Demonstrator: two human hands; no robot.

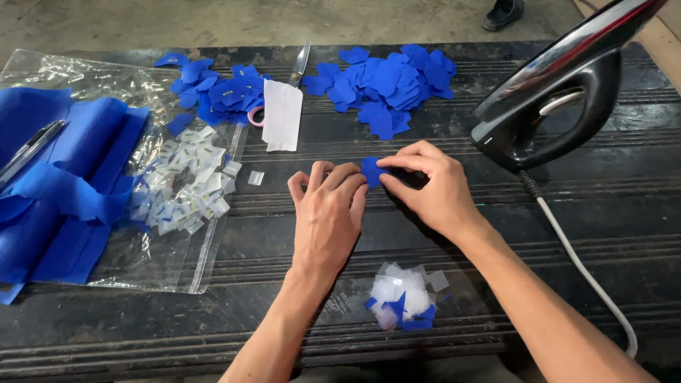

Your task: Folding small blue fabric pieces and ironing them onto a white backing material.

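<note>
A small blue fabric piece [370, 171] lies on the dark wooden table [298, 227], pinched between both hands. My left hand [328, 209] rests palm down with its fingertips on the piece's left edge. My right hand [428, 186] grips the piece's right side with thumb and fingers. Just below my hands sits a little heap of white and blue scraps [404, 298].
A black clothes iron [560, 89] stands at the right, its white cord [589, 273] trailing toward the front edge. Piles of blue cut pieces [386, 85] lie at the back. Scissors [298, 67], a white paper strip [282, 115], small white labels [190, 181], a clear plastic bag [170, 248] and folded blue fabric [57, 177] fill the left.
</note>
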